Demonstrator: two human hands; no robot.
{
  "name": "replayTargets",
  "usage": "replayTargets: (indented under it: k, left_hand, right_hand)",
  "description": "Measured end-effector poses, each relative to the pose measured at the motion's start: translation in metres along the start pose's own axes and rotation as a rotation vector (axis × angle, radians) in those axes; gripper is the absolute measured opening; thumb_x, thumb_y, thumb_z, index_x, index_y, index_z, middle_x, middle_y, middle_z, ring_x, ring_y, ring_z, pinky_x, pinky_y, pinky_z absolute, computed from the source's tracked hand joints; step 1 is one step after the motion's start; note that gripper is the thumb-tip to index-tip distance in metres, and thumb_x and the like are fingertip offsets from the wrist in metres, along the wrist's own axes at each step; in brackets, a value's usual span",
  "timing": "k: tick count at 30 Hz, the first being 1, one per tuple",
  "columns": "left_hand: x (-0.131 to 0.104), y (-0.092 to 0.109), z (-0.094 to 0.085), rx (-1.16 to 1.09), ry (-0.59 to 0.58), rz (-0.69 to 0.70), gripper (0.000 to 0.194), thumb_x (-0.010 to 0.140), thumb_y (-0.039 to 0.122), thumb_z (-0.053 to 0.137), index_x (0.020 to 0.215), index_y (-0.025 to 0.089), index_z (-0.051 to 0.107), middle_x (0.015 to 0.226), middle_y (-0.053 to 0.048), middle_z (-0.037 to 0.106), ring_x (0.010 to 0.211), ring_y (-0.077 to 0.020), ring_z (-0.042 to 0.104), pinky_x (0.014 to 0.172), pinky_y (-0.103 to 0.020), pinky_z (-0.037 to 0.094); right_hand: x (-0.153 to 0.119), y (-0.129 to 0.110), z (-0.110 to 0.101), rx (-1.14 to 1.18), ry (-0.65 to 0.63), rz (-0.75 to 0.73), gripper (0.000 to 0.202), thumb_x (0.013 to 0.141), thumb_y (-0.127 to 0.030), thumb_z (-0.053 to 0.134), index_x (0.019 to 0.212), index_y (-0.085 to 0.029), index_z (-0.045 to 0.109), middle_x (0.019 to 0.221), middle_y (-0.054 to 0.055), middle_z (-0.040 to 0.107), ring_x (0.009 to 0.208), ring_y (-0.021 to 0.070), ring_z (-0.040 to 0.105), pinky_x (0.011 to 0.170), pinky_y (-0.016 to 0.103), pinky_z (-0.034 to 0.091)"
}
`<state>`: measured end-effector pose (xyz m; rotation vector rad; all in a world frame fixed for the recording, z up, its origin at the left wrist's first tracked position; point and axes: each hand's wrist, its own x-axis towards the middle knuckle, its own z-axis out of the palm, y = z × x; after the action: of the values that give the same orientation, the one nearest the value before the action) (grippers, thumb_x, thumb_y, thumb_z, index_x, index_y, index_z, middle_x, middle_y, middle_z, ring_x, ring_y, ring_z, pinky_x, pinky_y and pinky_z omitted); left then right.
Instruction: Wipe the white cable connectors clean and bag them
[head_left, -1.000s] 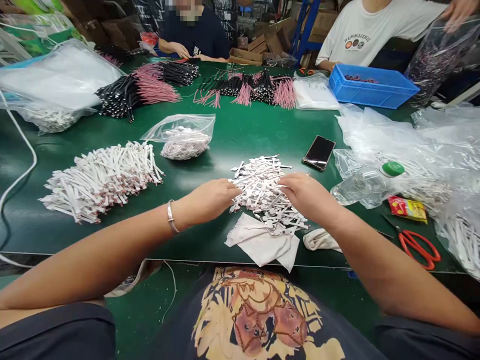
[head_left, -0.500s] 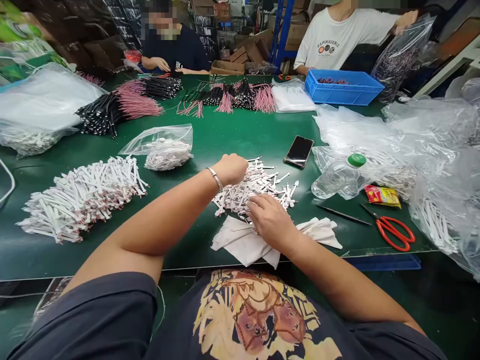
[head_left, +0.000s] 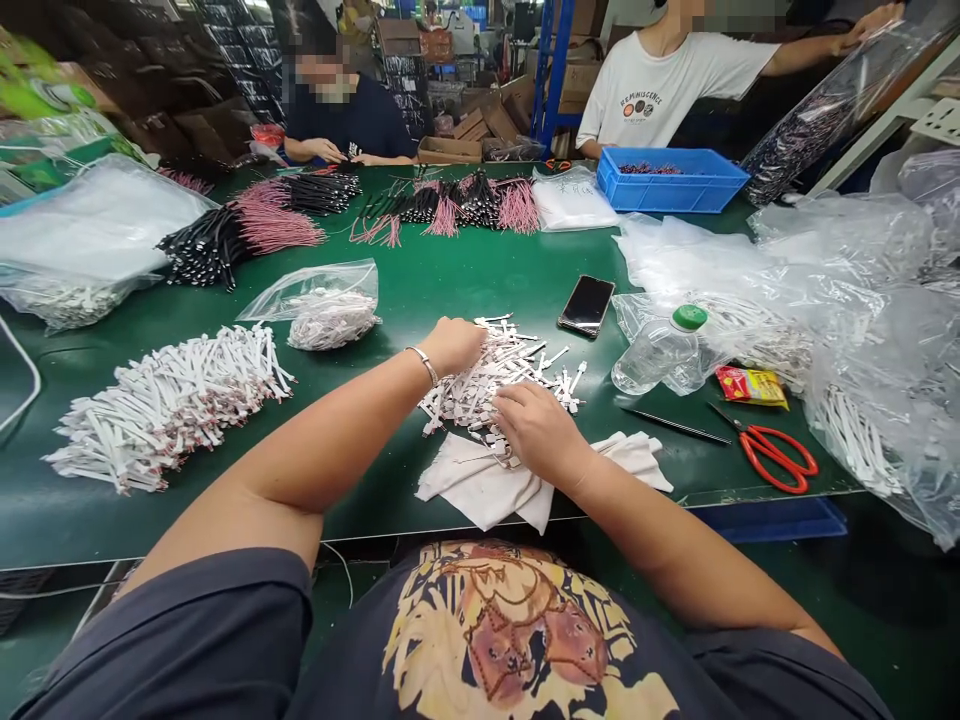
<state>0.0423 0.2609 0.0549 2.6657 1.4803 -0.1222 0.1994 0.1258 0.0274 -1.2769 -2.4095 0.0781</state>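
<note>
A loose pile of short white connector leads (head_left: pixel 510 362), some with reddish ends, lies in front of me. At the pile's far left edge is my left hand (head_left: pixel 456 346), its fingers curled closed. Its fingertips are turned away, so anything in them is hidden. My right hand (head_left: pixel 541 432) rests at the near side, fingers bent together over the leads; I cannot make out what they hold. Beneath it a white cloth (head_left: pixel 480 490) lies crumpled with a few leads on it. To the left, a larger heap of white leads (head_left: pixel 176 400) is stacked in rows.
A bag of leads (head_left: pixel 334 315), a phone (head_left: pixel 586 305), a clear bottle (head_left: pixel 656 352), tweezers (head_left: pixel 679 425) and red-handled scissors (head_left: pixel 776 458) surround the pile. Plastic bags (head_left: pixel 885 330) crowd the right. Across the table are wire bundles (head_left: pixel 281 220), a blue bin (head_left: pixel 671 185) and two people.
My view has shifted slightly, so the table's things sit a little further left. Both hands stay at the pile. The co-worker on the right has stretched an arm outward, pulling the clear bag up.
</note>
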Motion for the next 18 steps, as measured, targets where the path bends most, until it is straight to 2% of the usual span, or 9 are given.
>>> replayTargets:
  k: [4,7,9,11,14,18]
  left_hand:
    - [0.002,-0.003,0.005,-0.108,0.053,-0.048,0.021,0.074,0.015,0.051,0.086,0.015,0.067,0.093,-0.014,0.068,0.096,-0.0284,0.059,0.084,-0.037,0.039]
    - [0.001,-0.011,0.004,-0.238,0.046,-0.05,0.025,0.073,0.018,0.051,0.092,0.018,0.068,0.087,-0.007,0.069,0.083,-0.0219,0.06,0.073,-0.029,0.042]
    - [-0.001,-0.018,0.002,-0.326,0.027,-0.039,0.023,0.074,0.024,0.053,0.09,0.017,0.068,0.079,-0.004,0.068,0.073,-0.0179,0.058,0.065,-0.025,0.041]
    - [-0.004,-0.023,0.0,-0.402,0.025,-0.029,0.022,0.075,0.03,0.053,0.084,0.015,0.068,0.073,-0.002,0.066,0.068,-0.0155,0.055,0.061,-0.024,0.04]
    - [-0.008,-0.027,-0.001,-0.489,0.059,-0.025,0.025,0.077,0.033,0.052,0.084,0.015,0.067,0.071,-0.001,0.064,0.066,-0.0143,0.053,0.059,-0.023,0.039]
    - [-0.014,-0.028,-0.005,-0.554,0.138,-0.018,0.021,0.079,0.031,0.05,0.082,0.016,0.064,0.075,-0.002,0.063,0.069,-0.0146,0.052,0.064,-0.025,0.038]
  right_hand:
    - [0.01,-0.001,-0.004,-0.053,-0.031,0.031,0.025,0.094,-0.025,0.043,0.1,-0.014,0.065,0.115,0.012,0.063,0.109,0.0252,0.051,0.091,0.038,0.042]
    - [0.021,-0.001,-0.005,-0.117,-0.069,0.108,0.032,0.092,-0.025,0.045,0.119,-0.011,0.058,0.132,0.014,0.054,0.123,0.0302,0.044,0.096,0.043,0.04]
    - [0.029,-0.001,-0.003,-0.139,-0.099,0.161,0.042,0.092,-0.026,0.045,0.131,-0.009,0.049,0.142,0.016,0.045,0.131,0.0326,0.036,0.099,0.046,0.037]
    - [0.035,-0.002,0.0,-0.134,-0.134,0.188,0.046,0.092,-0.026,0.045,0.135,-0.008,0.044,0.145,0.016,0.04,0.134,0.0333,0.031,0.101,0.048,0.035]
    - [0.041,-0.002,0.004,-0.102,-0.135,0.184,0.043,0.092,-0.025,0.045,0.131,-0.008,0.049,0.143,0.017,0.043,0.134,0.0336,0.032,0.101,0.049,0.035]
    - [0.047,0.003,0.002,-0.088,-0.063,0.188,0.036,0.093,-0.022,0.04,0.123,-0.012,0.056,0.133,0.016,0.053,0.125,0.0292,0.042,0.1,0.043,0.037]
